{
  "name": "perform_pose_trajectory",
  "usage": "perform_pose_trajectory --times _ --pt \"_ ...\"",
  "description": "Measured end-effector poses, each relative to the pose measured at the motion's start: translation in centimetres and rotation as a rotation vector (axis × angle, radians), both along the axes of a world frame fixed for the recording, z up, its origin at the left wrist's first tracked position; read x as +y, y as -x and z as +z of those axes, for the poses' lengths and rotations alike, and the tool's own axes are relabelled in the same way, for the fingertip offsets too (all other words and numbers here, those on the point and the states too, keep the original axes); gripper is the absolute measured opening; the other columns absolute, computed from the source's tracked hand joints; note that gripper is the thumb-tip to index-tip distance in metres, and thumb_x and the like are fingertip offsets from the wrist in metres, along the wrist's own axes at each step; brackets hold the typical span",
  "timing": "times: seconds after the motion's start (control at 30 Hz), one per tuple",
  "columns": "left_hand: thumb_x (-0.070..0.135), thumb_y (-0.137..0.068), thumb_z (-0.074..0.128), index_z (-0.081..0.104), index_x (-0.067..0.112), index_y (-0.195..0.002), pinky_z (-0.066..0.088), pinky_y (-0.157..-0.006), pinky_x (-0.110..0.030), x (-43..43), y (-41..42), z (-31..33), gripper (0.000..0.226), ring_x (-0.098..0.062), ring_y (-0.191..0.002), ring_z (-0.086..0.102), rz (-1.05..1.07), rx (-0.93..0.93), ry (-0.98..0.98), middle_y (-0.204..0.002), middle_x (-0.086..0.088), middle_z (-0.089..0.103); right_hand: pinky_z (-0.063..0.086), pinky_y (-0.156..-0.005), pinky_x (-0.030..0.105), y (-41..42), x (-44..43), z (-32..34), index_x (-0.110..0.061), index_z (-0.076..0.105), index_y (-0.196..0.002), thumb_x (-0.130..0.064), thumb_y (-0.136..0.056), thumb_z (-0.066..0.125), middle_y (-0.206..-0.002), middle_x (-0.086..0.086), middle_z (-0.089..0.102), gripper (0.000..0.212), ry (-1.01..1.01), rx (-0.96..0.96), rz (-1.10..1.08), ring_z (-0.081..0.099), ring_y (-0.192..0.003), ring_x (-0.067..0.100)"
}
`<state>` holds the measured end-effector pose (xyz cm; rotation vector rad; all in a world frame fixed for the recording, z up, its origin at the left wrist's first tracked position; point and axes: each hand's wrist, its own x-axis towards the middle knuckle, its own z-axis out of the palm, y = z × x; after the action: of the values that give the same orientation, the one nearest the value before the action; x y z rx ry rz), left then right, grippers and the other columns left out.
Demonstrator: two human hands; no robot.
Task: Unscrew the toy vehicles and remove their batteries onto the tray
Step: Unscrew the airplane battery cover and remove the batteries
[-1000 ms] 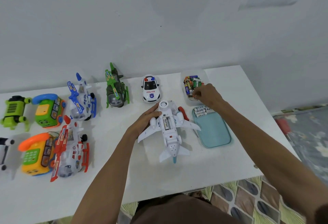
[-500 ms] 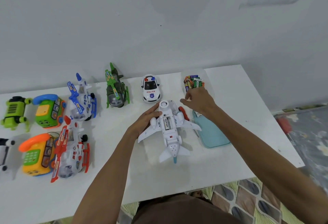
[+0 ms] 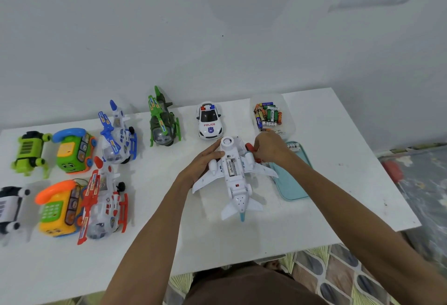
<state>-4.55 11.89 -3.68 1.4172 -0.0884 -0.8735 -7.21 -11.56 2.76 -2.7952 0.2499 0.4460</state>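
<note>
A white toy airplane (image 3: pixel 235 183) lies belly up in the middle of the table. Its battery bay is open, with one battery (image 3: pixel 231 167) showing inside. My left hand (image 3: pixel 200 164) grips the plane's nose end, thumb across the fuselage. My right hand (image 3: pixel 271 147) is curled over the red-handled screwdriver (image 3: pixel 249 146) beside the plane's far wing. The teal tray (image 3: pixel 290 183) lies right of the plane, partly under my right forearm. A few white batteries (image 3: pixel 293 146) lie at its far end.
A clear tub (image 3: pixel 289 133) of mixed batteries stands behind the tray. A police car (image 3: pixel 209 121), green helicopter (image 3: pixel 163 121), blue helicopter (image 3: pixel 117 130), red helicopter (image 3: pixel 104 198) and two toy phones (image 3: pixel 72 151) (image 3: pixel 58 208) fill the left. The table's right edge (image 3: pixel 377 159) is near.
My right hand has come back from the batteries at the tray's far end and closed over the red screwdriver by the plane. The left hand and plane stayed put.
</note>
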Motion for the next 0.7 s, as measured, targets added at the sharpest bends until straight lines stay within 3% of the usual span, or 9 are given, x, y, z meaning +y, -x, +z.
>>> perform_pose_trajectory --times 0.07,0.13,0.2,0.27,0.33,0.47,0.7 --pt "0.023 -0.099 0.063 0.04 0.033 -0.156 0.046 -0.111 -0.038 0.0 -0.1 0.0 0.062 -0.017 -0.132 0.059 0.007 -0.004 -0.001 -0.145 0.007 0.061 0.055 -0.068 0.034 0.0 -0.1 1.3 0.003 0.068 -0.087 -0.031 -0.096 0.062 -0.079 0.016 0.071 0.036 -0.094 -0.128 -0.067 0.067 -0.071 0.027" --pt "0.019 -0.102 0.059 0.041 0.031 -0.156 0.047 -0.108 -0.034 0.0 0.0 0.2 0.058 -0.015 -0.131 0.06 0.011 0.0 -0.01 -0.144 0.009 0.061 0.049 -0.061 0.035 0.1 0.2 2.7 -0.001 0.056 -0.09 -0.028 -0.099 0.056 -0.078 0.011 0.066 0.029 -0.172 -0.349 -0.146 0.062 -0.068 0.027" --pt "0.019 -0.102 0.058 0.042 0.033 -0.155 0.048 -0.108 -0.036 -0.1 0.0 0.1 0.057 -0.017 -0.13 0.061 0.012 0.004 -0.004 -0.143 0.007 0.062 0.052 -0.063 0.035 0.6 1.2 4.2 -0.007 0.052 -0.098 -0.026 -0.099 0.055 -0.081 0.006 0.068 0.019 -0.378 -0.542 -0.224 0.066 -0.068 0.021" --pt "0.02 -0.102 0.059 0.043 0.034 -0.154 0.053 -0.1 -0.031 -0.1 0.0 0.2 0.056 -0.016 -0.127 0.063 0.023 0.005 -0.012 -0.14 0.009 0.065 0.059 -0.068 0.034 1.4 2.4 5.2 -0.006 0.05 -0.107 -0.021 -0.1 0.055 -0.086 0.006 0.073 0.017 -0.688 -0.61 -0.281 0.073 -0.07 0.016" --pt "0.019 -0.101 0.059 0.043 0.033 -0.154 0.052 -0.101 -0.032 -0.1 0.0 0.1 0.057 -0.018 -0.128 0.062 0.029 0.008 0.0 -0.14 0.008 0.065 0.063 -0.072 0.036 2.3 3.4 5.3 -0.002 0.049 -0.11 -0.015 -0.101 0.055 -0.087 0.01 0.074 0.017 -0.867 -0.605 -0.276 0.075 -0.072 0.016" --pt "0.023 -0.098 0.064 0.043 0.032 -0.155 0.039 -0.117 -0.046 0.0 -0.1 -0.5 0.062 -0.022 -0.134 0.058 0.01 -0.008 0.013 -0.147 0.003 0.059 0.062 -0.075 0.046 3.7 4.5 3.9 -0.003 0.048 -0.108 -0.014 -0.101 0.055 -0.089 0.01 0.075 0.015 -0.896 -0.537 -0.205 0.076 -0.076 0.016" --pt "0.026 -0.095 0.066 0.044 0.034 -0.154 0.034 -0.121 -0.05 -0.1 -0.2 -0.5 0.064 -0.023 -0.135 0.057 0.012 -0.003 0.013 -0.148 0.004 0.059 0.062 -0.074 0.045 4.1 4.8 3.5 -0.013 0.046 -0.113 -0.024 -0.101 0.052 -0.092 0.007 0.075 0.017 -0.811 -0.56 -0.116 0.075 -0.079 0.013"
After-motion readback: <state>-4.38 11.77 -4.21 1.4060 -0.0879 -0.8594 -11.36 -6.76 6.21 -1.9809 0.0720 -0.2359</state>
